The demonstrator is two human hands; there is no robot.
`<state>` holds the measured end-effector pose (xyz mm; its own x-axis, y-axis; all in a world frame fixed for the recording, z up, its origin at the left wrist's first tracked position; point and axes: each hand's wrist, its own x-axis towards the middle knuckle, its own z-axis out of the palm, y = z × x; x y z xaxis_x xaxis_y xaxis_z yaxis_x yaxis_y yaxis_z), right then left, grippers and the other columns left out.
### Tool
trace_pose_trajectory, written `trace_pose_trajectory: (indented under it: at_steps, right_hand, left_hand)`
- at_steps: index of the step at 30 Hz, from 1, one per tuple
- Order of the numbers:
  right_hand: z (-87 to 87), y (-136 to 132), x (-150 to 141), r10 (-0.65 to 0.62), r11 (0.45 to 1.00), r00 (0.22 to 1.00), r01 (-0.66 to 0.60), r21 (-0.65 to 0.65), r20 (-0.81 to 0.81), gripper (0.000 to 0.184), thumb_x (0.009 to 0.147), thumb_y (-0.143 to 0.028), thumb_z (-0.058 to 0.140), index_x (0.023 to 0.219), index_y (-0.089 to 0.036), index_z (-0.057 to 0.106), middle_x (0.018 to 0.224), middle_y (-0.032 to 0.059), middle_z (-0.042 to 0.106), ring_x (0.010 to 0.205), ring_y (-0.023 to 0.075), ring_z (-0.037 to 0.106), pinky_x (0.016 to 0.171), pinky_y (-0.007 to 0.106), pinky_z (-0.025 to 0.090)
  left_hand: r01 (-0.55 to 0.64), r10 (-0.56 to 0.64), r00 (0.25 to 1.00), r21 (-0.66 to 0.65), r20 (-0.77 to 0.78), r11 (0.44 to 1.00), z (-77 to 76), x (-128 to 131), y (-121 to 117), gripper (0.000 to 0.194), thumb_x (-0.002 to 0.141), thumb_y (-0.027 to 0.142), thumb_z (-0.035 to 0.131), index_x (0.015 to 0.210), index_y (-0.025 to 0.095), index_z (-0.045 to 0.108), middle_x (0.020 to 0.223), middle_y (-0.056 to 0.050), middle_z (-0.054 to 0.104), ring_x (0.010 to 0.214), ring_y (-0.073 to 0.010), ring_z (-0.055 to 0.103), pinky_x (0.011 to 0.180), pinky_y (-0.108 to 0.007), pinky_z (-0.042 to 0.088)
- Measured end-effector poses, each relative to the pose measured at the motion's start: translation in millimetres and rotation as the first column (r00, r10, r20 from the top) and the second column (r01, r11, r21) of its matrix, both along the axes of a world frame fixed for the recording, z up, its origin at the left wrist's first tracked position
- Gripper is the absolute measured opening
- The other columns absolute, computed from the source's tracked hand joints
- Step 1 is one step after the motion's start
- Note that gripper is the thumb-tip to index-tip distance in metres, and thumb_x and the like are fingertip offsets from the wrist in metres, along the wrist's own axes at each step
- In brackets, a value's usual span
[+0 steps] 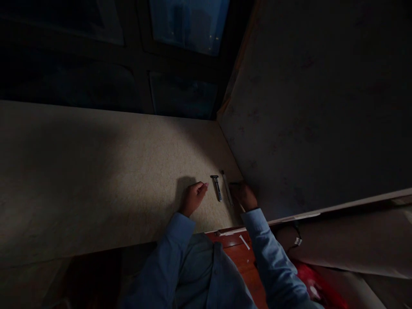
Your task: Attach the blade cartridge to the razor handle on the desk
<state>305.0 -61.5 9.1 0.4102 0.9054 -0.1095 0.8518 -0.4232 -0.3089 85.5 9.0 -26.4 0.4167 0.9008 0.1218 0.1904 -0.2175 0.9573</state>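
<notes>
A razor (pixel 217 191) with a dark head and a grey-black handle lies on the pale countertop (pixel 135 171). Just right of it is a slim, pale stick-like item (pixel 227 189) with a dark tip, lying nearly parallel. My left hand (pixel 194 197) rests left of the razor, apart from it, fingers curled closed with nothing visible in them. Over by the wall, in shadow, my right hand (pixel 246 197) is closed around a thin dark object (pixel 234 183) whose end sticks out to the left; its kind is too dark to tell.
A faintly patterned wall panel (pixel 315 120) rises close on the right. Dark window panes (pixel 189 25) stand behind the countertop. Below its front edge are a reddish-brown wooden surface (pixel 236 251) with a white strip (pixel 244 242), and a red item (pixel 317 285) lower right.
</notes>
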Motion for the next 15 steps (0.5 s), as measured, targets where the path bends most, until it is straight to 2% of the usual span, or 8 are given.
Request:
trace_pose_trajectory:
  at_steps: [4,10,15]
  right_hand:
    - [3.3,-4.4,-7.1,-0.138,0.988,0.988,0.142,0.059,-0.074,0.032,0.09,-0.044,0.054,0.1,-0.015,0.064,0.092,0.0179,0.073,0.092,0.0292,0.071,0.061,0.028,0.045]
    - [-0.6,-11.1,-7.5,-0.147,0.974,0.982,0.165,0.157,-0.121,0.03,0.09,-0.039,0.052,0.102,-0.014,0.063,0.09,0.0167,0.072,0.09,0.0279,0.07,0.063,0.028,0.046]
    - [-8.3,-15.6,-1.0,-0.128,0.976,0.979,0.153,0.155,-0.157,0.035,0.09,-0.041,0.049,0.106,-0.013,0.064,0.096,0.0161,0.072,0.089,0.0259,0.069,0.068,0.027,0.045]
  left_hand:
    - [-0.011,0.011,1.0,-0.003,0.021,1.0,-0.9,0.1,-0.6,0.045,0.091,0.055,0.044,0.069,0.018,0.057,0.063,0.0,0.06,0.061,-0.0121,0.058,0.06,-0.023,0.041]
    - [-0.013,0.013,0.998,-0.011,0.056,1.0,-1.0,-1.0,-1.6,0.043,0.091,0.052,0.046,0.069,0.017,0.057,0.06,0.0,0.057,0.059,-0.0119,0.057,0.059,-0.023,0.041]
    - [-0.021,0.022,0.998,-0.032,0.054,0.999,4.6,-2.5,-3.6,0.042,0.091,0.051,0.046,0.069,0.017,0.057,0.06,0.0,0.057,0.058,-0.0117,0.055,0.057,-0.023,0.039]
